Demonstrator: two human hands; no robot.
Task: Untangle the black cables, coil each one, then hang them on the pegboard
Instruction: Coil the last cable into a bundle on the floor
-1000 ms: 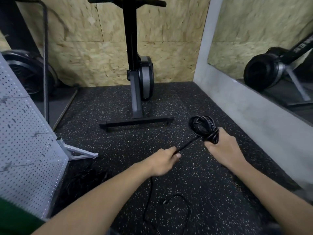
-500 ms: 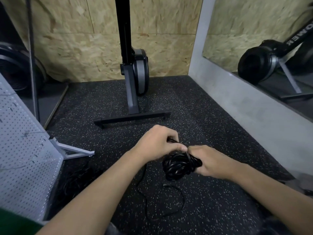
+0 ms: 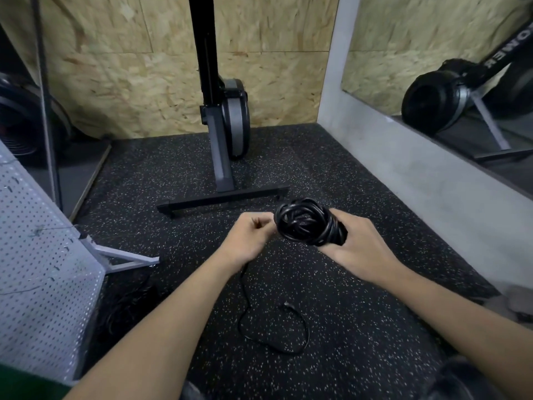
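Right hand (image 3: 360, 249) grips the coil (image 3: 310, 223), held up over the floor (image 3: 375, 327). Left hand (image 3: 248, 238) is curled just beside the coil, pinching the cable's loose run. Tail (image 3: 245, 307) drops from the left hand and loops on the floor, plug (image 3: 287, 305) lying free. Pegboard (image 3: 43, 269) stands at left, well apart from the coil.

Single head-worn wide-angle view, facing forward and down, near range over black speckled rubber floor (image 3: 317, 370), pale chipboard wall (image 3: 129, 82) ahead, white perforated metal pegboard (image 3: 37, 269) at left edge.
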